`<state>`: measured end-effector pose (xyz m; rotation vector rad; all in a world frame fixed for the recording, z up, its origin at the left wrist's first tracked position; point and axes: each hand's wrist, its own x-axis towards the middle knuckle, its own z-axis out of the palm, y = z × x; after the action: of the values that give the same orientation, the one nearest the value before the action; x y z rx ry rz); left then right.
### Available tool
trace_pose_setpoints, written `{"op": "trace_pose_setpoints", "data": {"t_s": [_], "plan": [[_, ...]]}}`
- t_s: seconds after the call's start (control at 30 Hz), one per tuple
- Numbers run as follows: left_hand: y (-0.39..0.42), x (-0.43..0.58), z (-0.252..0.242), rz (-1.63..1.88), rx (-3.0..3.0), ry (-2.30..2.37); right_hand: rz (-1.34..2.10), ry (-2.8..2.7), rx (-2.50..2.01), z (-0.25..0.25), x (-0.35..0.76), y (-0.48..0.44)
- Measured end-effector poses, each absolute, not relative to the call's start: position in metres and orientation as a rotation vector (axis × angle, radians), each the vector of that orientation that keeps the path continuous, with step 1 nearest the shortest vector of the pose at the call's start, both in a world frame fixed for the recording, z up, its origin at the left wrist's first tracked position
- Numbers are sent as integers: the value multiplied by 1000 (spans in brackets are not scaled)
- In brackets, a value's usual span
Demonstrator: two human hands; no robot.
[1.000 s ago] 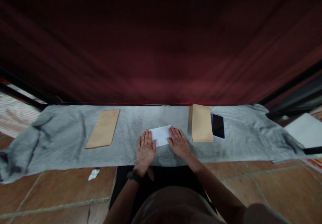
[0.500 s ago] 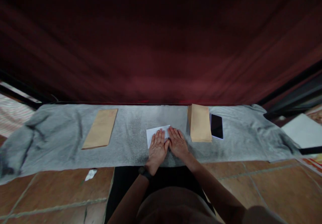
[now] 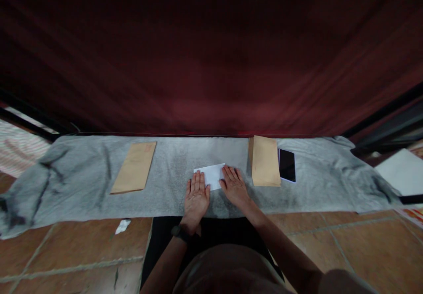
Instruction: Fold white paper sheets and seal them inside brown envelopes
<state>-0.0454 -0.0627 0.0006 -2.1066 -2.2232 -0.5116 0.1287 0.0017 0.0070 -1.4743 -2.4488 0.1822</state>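
Note:
A white sheet of paper [image 3: 213,175], seemingly folded, lies on the grey cloth in front of me. My left hand [image 3: 197,197] rests flat on its left end, fingers stretched out and pointing away from me. On the right end lies my right hand [image 3: 234,186], also flat, its fingers extended. The middle of the paper shows between the two hands; both ends are partly hidden under the fingers. A dark watch [image 3: 180,232] is on my left wrist.
Grey cloth [image 3: 172,175] covers the narrow surface. A brown envelope [image 3: 135,167] lies left, a stack of brown envelopes [image 3: 265,161] right, beside a phone [image 3: 287,165]. Behind hangs a dark red curtain [image 3: 211,87]. A white scrap [image 3: 122,226] lies on the tiled floor.
My left hand has slid left across the paper, away from my right hand, uncovering the paper's middle. My right hand has stayed nearly in place.

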Motion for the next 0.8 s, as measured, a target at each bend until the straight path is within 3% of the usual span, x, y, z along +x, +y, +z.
{"op": "trace_pose_setpoints", "data": {"t_s": [0.33,0.8], "plan": [[-62,-45,1,-457,-2115,-2219,296,-2554,-1234,13,86,7],[-63,-45,3,-477,-2098,-2227,142,-2473,-1424,-4,125,9]]}}
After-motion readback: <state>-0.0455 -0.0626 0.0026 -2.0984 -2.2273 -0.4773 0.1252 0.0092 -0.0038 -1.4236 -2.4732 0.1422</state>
